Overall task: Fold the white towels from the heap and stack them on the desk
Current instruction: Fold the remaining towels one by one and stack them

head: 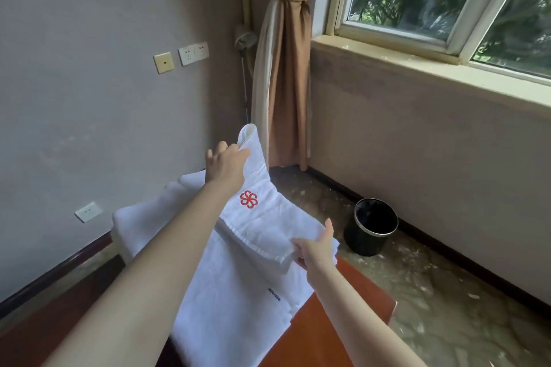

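A white towel with a red flower emblem is lifted over the reddish-brown desk. My left hand grips its far upper corner, raised above the desk. My right hand pinches the near right corner lower down, thumb pointing up. The towel's folded edge runs between the two hands. Under it more white towels lie spread on the desk, one with a small dark label. Further white towelling lies heaped beyond the desk's far left end, partly hidden by my left arm.
A black waste bin stands on the patterned floor right of the desk. A brown and cream curtain hangs tied in the corner. The window sill runs along the right wall; sockets sit on the left wall.
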{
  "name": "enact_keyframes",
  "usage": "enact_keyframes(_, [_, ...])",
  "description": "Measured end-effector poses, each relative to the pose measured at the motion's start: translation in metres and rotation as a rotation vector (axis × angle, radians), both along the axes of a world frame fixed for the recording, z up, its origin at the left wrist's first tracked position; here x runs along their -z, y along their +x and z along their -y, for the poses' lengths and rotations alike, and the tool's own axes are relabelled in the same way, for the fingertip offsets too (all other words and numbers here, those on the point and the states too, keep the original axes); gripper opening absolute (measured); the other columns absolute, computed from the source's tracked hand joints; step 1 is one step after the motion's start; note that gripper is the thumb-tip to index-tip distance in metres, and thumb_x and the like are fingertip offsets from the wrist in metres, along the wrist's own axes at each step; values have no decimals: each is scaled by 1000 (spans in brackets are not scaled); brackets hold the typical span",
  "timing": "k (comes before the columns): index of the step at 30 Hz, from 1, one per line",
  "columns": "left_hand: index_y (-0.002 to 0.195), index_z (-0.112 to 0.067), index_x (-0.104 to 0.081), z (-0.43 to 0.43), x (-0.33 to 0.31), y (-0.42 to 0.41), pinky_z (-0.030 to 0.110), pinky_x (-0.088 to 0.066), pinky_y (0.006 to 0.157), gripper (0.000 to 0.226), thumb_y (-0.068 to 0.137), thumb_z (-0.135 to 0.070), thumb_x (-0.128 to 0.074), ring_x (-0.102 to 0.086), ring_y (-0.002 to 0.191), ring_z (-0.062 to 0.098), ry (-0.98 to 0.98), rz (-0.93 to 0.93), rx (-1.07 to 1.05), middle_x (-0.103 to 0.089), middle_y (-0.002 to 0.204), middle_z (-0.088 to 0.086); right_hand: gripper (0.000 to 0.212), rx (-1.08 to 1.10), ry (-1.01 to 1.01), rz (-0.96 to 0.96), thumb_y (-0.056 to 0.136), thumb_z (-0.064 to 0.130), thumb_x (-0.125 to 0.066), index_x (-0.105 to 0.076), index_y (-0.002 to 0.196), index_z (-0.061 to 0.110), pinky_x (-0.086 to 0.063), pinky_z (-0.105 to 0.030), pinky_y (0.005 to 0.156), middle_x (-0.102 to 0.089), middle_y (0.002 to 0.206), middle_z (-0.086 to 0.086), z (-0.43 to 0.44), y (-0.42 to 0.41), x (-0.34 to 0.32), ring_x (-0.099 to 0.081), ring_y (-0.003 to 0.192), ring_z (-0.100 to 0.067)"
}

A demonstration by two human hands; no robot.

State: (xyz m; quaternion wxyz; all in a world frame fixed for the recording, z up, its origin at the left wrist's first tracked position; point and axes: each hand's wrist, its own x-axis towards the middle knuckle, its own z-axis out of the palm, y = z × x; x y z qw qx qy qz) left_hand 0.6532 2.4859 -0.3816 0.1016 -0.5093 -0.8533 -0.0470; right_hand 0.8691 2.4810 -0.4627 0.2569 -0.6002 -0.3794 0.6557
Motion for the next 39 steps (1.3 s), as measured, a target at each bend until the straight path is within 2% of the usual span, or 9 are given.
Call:
enact_keyframes(2, [113, -22, -57, 1, -1, 3, 33, -28, 80, 50, 78, 10, -42, -39, 101, 24, 6, 3, 5, -50, 97, 0, 107, -49, 105, 71, 67, -9, -49, -5, 149, 44, -37, -19, 39, -51, 58, 7, 3, 2, -2, -47, 39, -6])
enact_keyframes(6, [116, -23, -57, 2, -2, 9, 35, -29, 83, 51, 79, 9, -43, -39, 103, 24, 1, 11, 16, -52, 101, 0, 102, -165, 271, 309, 70, -3, -43, 0, 150, 44, -42, -28, 52, -52, 121, 3, 8, 20, 13, -61, 82, -24])
enact_keyframes(10, [115, -22, -58, 5, 1, 16, 35, -30, 82, 46, 81, 6, -45, -40, 102, 24, -18, -1, 30, -54, 102, 2, 93, -383, 302, 570, 79, 4, -53, -3, 151, 35, -50, -31, 60, -38, 134, -6, 5, 39, 29, -57, 83, -23])
enact_keyframes(13, [113, -21, -57, 7, 1, 16, 34, -28, 80, 46, 80, 7, -45, -40, 101, 24, -30, -12, 34, -53, 101, 1, 79, -509, 423, 979, 79, 20, -63, -19, 144, 29, -43, -33, 83, -19, 145, -6, 1, 36, 29, -41, 117, -26])
enact_keyframes(15, [114, -22, -57, 8, 0, 14, 34, -28, 79, 47, 79, 7, -45, -40, 102, 24, -42, -16, 36, -52, 101, 1, 63, -514, 559, 1086, 81, 21, -59, -31, 137, 25, -36, -34, 85, -13, 149, -6, -3, 30, 23, -32, 122, -27])
enact_keyframes(23, [120, -24, -56, 12, -3, -18, 34, -27, 83, 55, 77, 8, -46, -37, 107, 24, -68, -45, 73, -47, 109, 1, 43, -693, 743, 812, 85, 21, -54, -50, 128, 21, -39, -36, 92, -45, 132, -3, -41, -48, -6, -40, 120, -24])
enact_keyframes(28, [126, -29, -54, 3, 3, -38, 34, -26, 86, 64, 76, 9, -43, -35, 110, 23, -101, -28, 28, -46, 112, 1, 49, -721, 761, 569, 80, 22, -60, -46, 126, 22, -49, -42, 91, -53, 126, -1, -92, -115, -8, -52, 111, -22])
enact_keyframes(35, [133, -33, -49, -5, 15, -67, 36, -24, 98, 69, 78, 9, -40, -32, 120, 25, -199, 61, -125, -45, 126, 1, 72, -975, 596, 371, 85, 42, -60, -27, 144, 20, -46, -34, 89, -48, 139, -3, -139, -173, 16, -52, 119, -26])
enact_keyframes(39, [138, -31, -41, -13, 32, -79, 39, -23, 103, 70, 78, 5, -45, -31, 124, 25, -239, 25, -222, -37, 135, 2, 85, -1097, 583, 425, 83, 40, -63, -15, 151, 20, -41, -47, 104, -34, 149, -5, -152, -190, 35, -40, 132, -31])
